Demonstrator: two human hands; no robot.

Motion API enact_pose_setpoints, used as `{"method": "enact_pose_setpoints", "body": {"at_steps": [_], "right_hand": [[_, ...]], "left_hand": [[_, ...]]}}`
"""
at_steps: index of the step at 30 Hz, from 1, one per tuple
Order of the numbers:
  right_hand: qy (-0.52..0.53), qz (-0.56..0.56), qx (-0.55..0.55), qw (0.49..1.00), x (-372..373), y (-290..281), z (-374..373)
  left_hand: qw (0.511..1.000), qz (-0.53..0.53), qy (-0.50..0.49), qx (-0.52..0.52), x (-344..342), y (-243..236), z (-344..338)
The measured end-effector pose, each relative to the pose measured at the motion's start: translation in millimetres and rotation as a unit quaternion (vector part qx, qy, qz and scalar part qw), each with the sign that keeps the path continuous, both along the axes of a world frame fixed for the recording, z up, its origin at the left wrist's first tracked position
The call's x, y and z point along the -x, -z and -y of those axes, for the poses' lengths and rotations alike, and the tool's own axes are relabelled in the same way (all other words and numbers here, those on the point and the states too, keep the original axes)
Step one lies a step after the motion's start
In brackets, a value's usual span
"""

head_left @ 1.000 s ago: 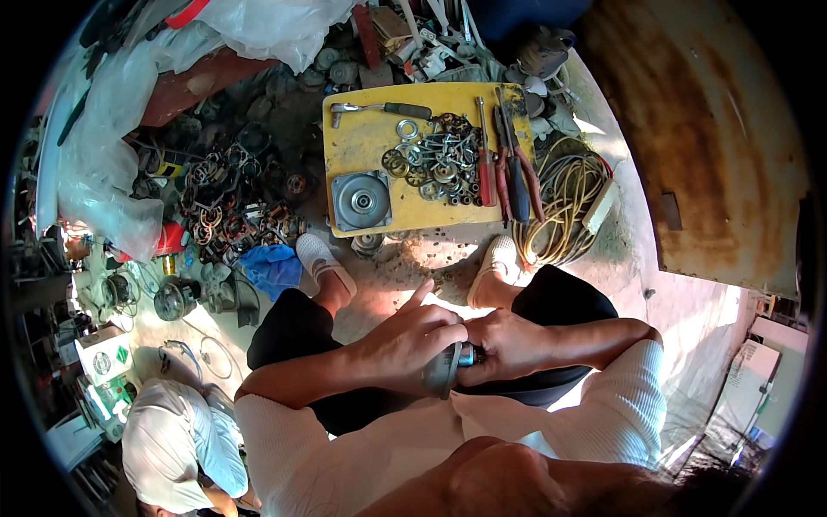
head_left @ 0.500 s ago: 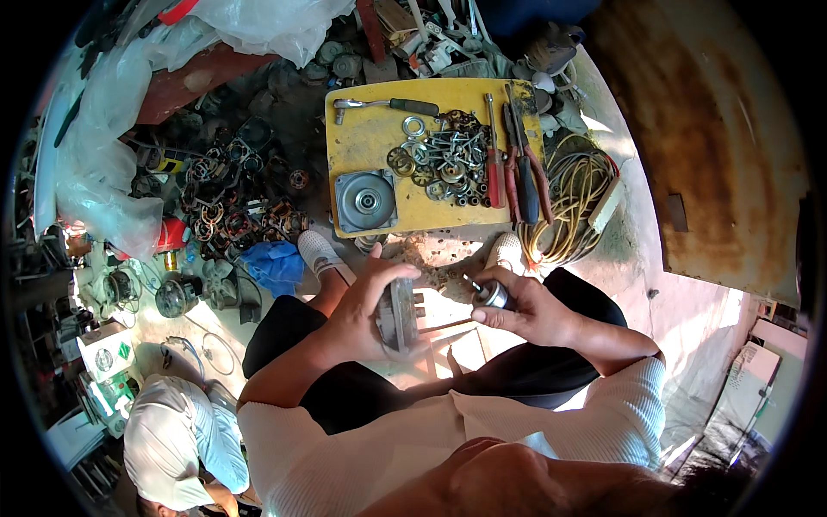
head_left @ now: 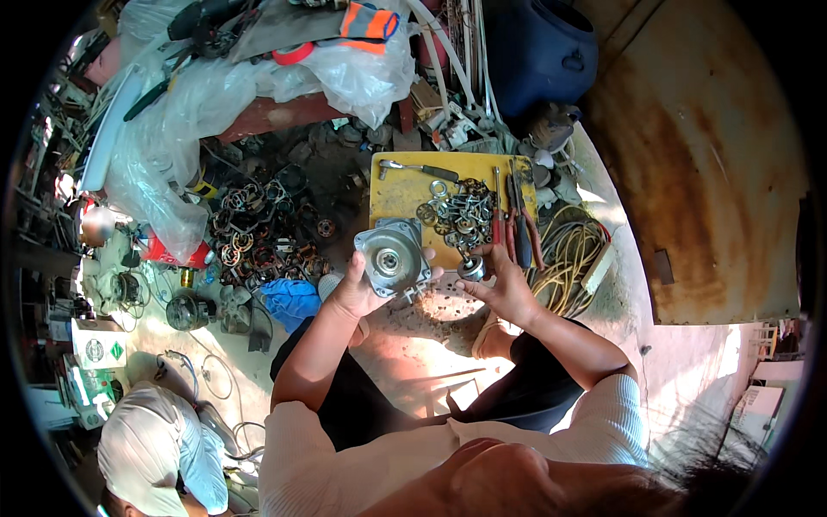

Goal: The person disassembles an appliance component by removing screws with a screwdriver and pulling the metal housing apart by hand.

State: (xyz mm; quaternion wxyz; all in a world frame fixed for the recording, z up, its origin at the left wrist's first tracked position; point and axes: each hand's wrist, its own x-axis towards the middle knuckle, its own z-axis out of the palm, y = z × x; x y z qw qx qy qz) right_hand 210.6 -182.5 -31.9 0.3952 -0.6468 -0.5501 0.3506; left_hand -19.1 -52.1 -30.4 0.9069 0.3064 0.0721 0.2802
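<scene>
My left hand grips a square grey metal housing, its round recess and central bore turned up to me. Just to its right, my right hand holds a small cylindrical metal part with a shaft, between thumb and fingers. Both are raised over the front edge of a yellow board, which bears a ratchet, a pile of washers and bolts, a red-handled screwdriver and pliers. The housing hides the board's left front corner.
Piled motor parts and a blue cloth lie left. Coiled cable is right, beside a rusty metal sheet. A blue barrel and plastic-covered clutter are behind. Another person bends at lower left.
Both hands have come apart and moved up toward the board with their parts. The housing is turned from edge-on to face up. The view has shifted, showing more behind the board.
</scene>
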Motion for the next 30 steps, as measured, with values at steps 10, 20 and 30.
{"method": "enact_pose_setpoints", "body": {"at_steps": [10,20,30], "right_hand": [[0.082,0.083,-0.267,0.957,32,-41,-84],[0.059,0.338,-0.400,0.850,68,-206,-325],[0.099,0.518,-0.348,0.775,110,-208,-424]], "left_hand": [[0.976,0.157,-0.078,0.128,18,-7,-68],[0.960,0.227,-0.118,0.117,60,-9,-94],[0.911,0.330,-0.088,0.229,63,-13,-94]]}}
